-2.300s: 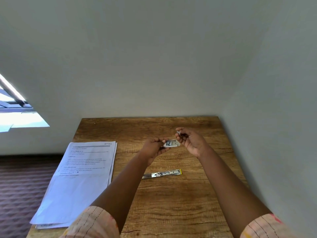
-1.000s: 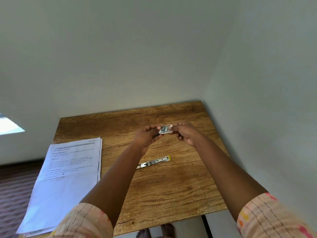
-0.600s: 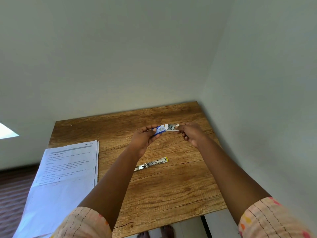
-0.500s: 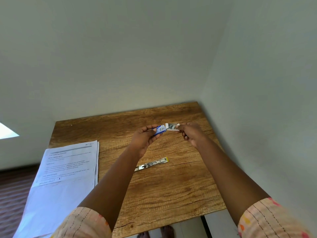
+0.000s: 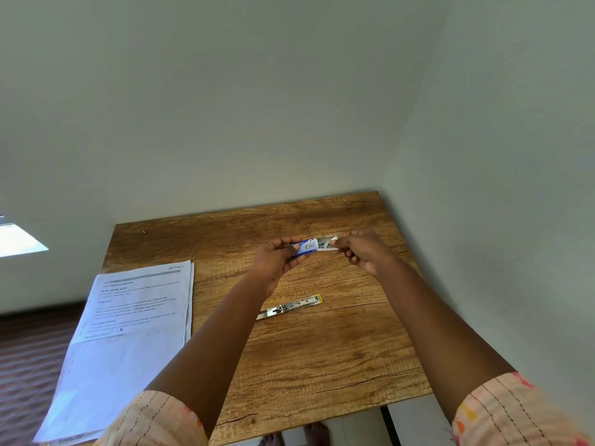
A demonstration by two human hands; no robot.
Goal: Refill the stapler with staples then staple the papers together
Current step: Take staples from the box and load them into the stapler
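Above the far half of the wooden table [image 5: 322,365], both hands hold a small blue and white staple box [image 5: 306,247]. My left hand [image 5: 277,262] grips its blue outer sleeve. My right hand [image 5: 363,252] pinches the white inner tray [image 5: 326,243], which is slid partly out to the right, with grey staples showing inside. The metal stapler [image 5: 289,307], with a yellow tip, lies flat on the table below the hands. A stack of printed papers [image 5: 128,333] lies along the table's left edge.
Pale walls close in the table at the back and the right. The papers hang slightly over the table's left edge. Dark floor lies to the left, and bare feet [image 5: 296,437] show below the table's near edge.
The box was shut between my hands one second ago. The inner tray has since slid out to the right, farther now than half a second ago. The stapler and papers have not moved.
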